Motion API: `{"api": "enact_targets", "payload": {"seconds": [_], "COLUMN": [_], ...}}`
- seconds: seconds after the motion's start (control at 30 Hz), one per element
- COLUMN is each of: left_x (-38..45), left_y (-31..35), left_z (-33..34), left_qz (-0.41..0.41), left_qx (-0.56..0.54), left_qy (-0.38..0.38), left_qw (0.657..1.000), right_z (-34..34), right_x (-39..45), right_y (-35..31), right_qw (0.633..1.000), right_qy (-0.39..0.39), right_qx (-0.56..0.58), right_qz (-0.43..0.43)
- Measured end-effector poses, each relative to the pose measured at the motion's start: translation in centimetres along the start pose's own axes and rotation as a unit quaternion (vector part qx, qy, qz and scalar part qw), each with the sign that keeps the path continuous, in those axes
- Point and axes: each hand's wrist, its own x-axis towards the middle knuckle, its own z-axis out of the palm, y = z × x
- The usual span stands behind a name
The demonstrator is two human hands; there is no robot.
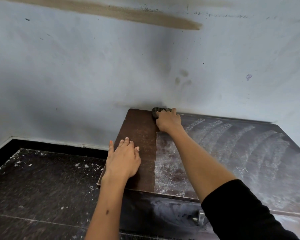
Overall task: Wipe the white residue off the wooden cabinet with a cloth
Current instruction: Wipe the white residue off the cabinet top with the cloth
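Right hand (pixel 168 121) at far left corner of wooden cabinet (pixel 142 129) top, by the wall (pixel 76 75); fingers clenched round a dark striped cloth (pixel 158 110), bunched and pressed to the surface. Left hand (pixel 123 158) flat on the cleaned strip near the left edge, fingers straight, holding nothing, apparently as a brace. White residue (pixel 171 163) covers the rest of the top to the right, in arcs. Cloth looks soft and light; judged best gripped wadded w/ palm on top. Residue looks dry, powdery, may smear. Speckled dark floor (pixel 42 179) below.
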Motion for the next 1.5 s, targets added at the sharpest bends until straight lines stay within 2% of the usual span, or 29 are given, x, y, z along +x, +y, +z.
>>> {"api": "enact_targets", "payload": {"seconds": [0.17,0.37,0.53,0.63,0.8,1.03,1.3,1.5], "left_x": [-0.3,-0.1,-0.3,-0.4,-0.3,-0.5,-0.3,-0.3], "left_y": [-0.1,0.0,0.1,0.1,0.4,0.3,0.2,0.0], "left_z": [0.1,0.1,0.3,0.3,0.2,0.3,0.5,0.6], "left_qz": [0.002,-0.003,-0.003,-0.007,-0.012,-0.008,-0.008,-0.005], "left_qx": [-0.002,-0.002,-0.001,0.003,0.011,0.007,0.006,0.004], "left_qy": [-0.006,-0.002,-0.001,-0.002,-0.002,-0.011,-0.004,-0.005], "left_qw": [1.0,1.0,1.0,1.0,1.0,1.0,1.0,1.0], "right_z": [-0.6,-0.2,-0.5,-0.4,-0.4,-0.2,1.7,1.3], "right_x": [-0.2,-0.9,-0.8,-1.0,-2.1,-2.4,-8.5,-6.3], "right_y": [0.4,-0.3,0.1,-0.3,-0.3,-0.3,-1.1,-1.7], "right_qw": [0.998,1.0,0.997,0.998,0.998,0.998,0.994,0.994], "right_qy": [0.003,0.011,0.019,0.014,0.0,0.022,0.077,0.071], "right_qx": [-0.007,-0.004,-0.002,-0.018,0.023,0.026,0.057,0.061], "right_qz": [0.067,0.022,0.074,0.066,0.054,0.044,0.048,0.052]}}
